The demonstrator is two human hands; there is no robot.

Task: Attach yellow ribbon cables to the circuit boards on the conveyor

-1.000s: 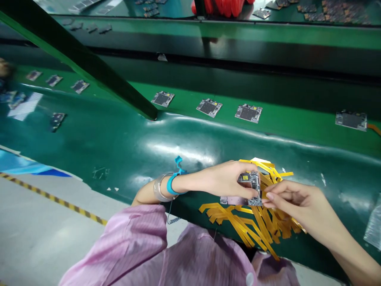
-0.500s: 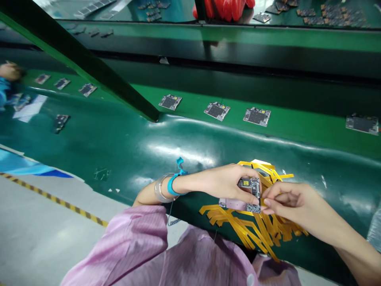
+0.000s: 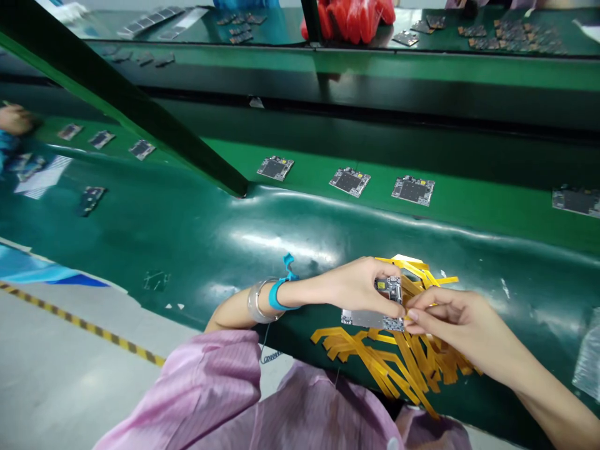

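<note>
My left hand [image 3: 363, 287] is closed around a circuit board [image 3: 368, 319], thumb across its face and fingers over its far edge. The board has a grey plate, small chips and a yellow label. At the board's right edge, my right hand [image 3: 445, 319] pinches with thumb and forefinger; a bit of yellow flex cable shows at the fingertips, though most of it is hidden. Beneath and around both hands lies a loose pile of yellow flex cables [image 3: 375, 362]. A blue wrist strap [image 3: 280, 295] and a clear bangle [image 3: 257, 301] circle my left wrist.
Behind the green mat [image 3: 187, 237] runs a green belt [image 3: 492, 200] bearing several circuit boards [image 3: 413, 190]. A slanted green post [image 3: 187, 134] crosses the left side. Another person's hand [image 3: 16, 119] is at far left. Red bags [image 3: 356, 19] lie on the far bench.
The boards on the belt have shifted slightly to the right past the post. My hands and the held board have moved a little left in view, with the same grip.
</note>
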